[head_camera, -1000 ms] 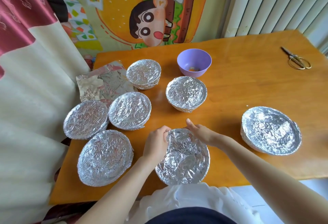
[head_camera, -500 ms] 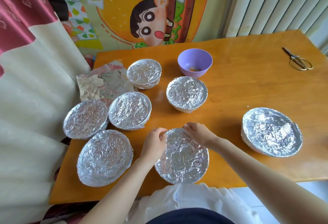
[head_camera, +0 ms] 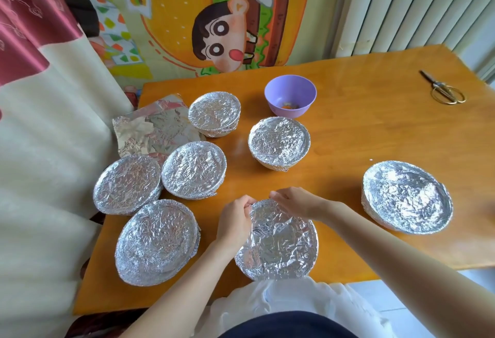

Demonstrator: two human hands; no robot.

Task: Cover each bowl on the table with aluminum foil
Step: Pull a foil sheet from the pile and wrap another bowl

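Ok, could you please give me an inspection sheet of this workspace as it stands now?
Surface: wooden table, glossy orange top.
Job's things: near bowl foil-wrapped, under both hands; six other covered bowls; purple bowl uncovered, something orange inside; loose foil sheet far left.
Clutter: scissors, far right corner.
Grips: left hand pinches near bowl's foil at its far rim; right hand curls over the same rim.
Cables: nothing seen.
Surroundings: cartoon wall hanging, curtain at left, white ribbed panel behind.
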